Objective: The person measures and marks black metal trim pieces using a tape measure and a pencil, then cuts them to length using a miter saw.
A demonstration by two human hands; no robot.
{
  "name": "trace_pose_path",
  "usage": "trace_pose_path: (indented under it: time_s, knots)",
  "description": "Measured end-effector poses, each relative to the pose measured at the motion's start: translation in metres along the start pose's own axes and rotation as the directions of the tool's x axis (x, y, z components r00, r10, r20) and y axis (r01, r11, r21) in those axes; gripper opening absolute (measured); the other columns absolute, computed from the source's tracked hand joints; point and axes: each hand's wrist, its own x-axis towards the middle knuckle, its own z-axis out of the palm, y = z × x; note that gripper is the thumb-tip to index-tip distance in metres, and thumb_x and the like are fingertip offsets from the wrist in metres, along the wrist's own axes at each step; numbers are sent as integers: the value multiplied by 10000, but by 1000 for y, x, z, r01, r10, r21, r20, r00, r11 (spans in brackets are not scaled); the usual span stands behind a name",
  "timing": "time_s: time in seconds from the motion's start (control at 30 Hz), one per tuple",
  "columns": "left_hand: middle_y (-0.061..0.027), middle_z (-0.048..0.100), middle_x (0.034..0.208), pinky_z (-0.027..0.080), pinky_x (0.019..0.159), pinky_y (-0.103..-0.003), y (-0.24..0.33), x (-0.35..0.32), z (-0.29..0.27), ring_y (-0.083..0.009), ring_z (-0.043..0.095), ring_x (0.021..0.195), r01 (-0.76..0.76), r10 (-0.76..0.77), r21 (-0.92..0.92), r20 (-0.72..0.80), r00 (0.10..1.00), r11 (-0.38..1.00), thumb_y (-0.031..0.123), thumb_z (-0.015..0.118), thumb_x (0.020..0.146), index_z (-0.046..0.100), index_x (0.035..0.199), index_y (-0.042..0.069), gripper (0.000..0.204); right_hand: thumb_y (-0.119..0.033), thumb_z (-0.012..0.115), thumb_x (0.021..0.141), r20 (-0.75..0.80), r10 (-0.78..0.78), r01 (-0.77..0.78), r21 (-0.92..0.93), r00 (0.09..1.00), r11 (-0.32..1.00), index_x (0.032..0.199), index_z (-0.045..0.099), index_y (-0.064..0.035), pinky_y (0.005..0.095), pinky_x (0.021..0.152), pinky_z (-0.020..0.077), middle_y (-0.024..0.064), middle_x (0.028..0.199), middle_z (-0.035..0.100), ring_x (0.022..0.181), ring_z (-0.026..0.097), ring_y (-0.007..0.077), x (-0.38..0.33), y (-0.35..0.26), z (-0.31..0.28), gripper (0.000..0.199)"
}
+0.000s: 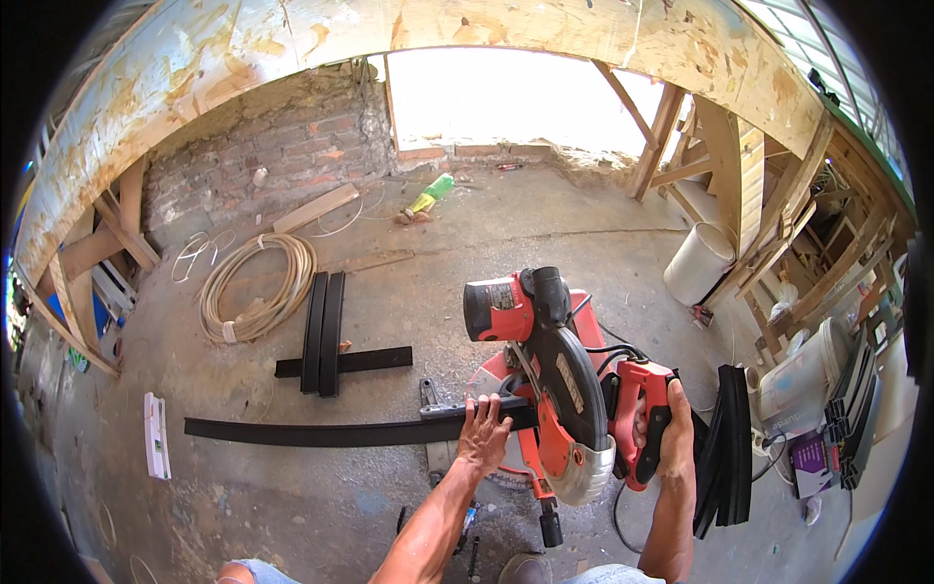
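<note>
In the head view, we see near the right side of the saw a bundle of black strips, which limits the room there. To the saw's left are shorter black strips and, farther, a pale coil. Beyond the saw, the floor runs wide toward the brick wall. The long black strip reaches left from the saw. Our left hand lies over it, fingers spread; our right hand is closed around the saw's red handle.
</note>
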Motion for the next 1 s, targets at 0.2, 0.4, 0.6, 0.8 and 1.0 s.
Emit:
trace_pose_path:
  time_s: [0.2, 0.4, 0.6, 0.8, 1.0]
  knots:
    - [-220, 442, 1375, 232, 1144, -571, 0, 1, 2, -391, 366, 1339, -2, 1, -14, -22, 1000, 1000, 263, 747, 801, 716, 1085, 105, 326, -706, 437, 948, -1, -6, 6, 9, 1000, 1000, 811, 619, -41, 271, 446, 411, 34, 594, 540, 480, 520, 129, 0, 2, -1, 703]
    - [-213, 458, 1370, 232, 1144, -554, 0, 0, 2, -380, 378, 1331, -1, 1, -17, -50, 999, 1000, 241, 692, 814, 727, 1058, 121, 274, -685, 427, 961, 14, -15, 14, 22, 1000, 1000, 807, 613, -41, 275, 446, 410, 36, 600, 536, 481, 515, 132, 0, 3, -2, 688]
    - [-208, 452, 1375, 228, 1144, -562, 0, 0, 4, -379, 372, 1338, 13, -13, -16, -24, 1000, 1000, 253, 721, 800, 727, 1062, 130, 290, -681, 434, 957, 15, 8, -8, 43, 1000, 999, 823, 610, -46, 275, 444, 406, 37, 606, 531, 480, 505, 132, 0, 4, -2, 673]
    - [-211, 445, 1368, 227, 1138, -578, 1, 0, 4, -383, 364, 1340, 7, -7, -16, -26, 1000, 1000, 272, 738, 799, 726, 1069, 133, 304, -693, 430, 958, 21, -6, 5, 33, 1000, 999, 831, 618, -32, 275, 443, 416, 42, 613, 549, 486, 521, 131, 1, 5, -5, 699]
    - [-212, 445, 1389, 220, 1149, -556, 0, 0, -1, -379, 364, 1350, 16, -16, -26, 4, 1000, 1000, 244, 710, 826, 715, 1069, 124, 270, -712, 431, 950, 28, -15, 15, 25, 999, 1000, 830, 619, -31, 274, 440, 414, 42, 607, 551, 480, 521, 127, 1, 6, -4, 717]
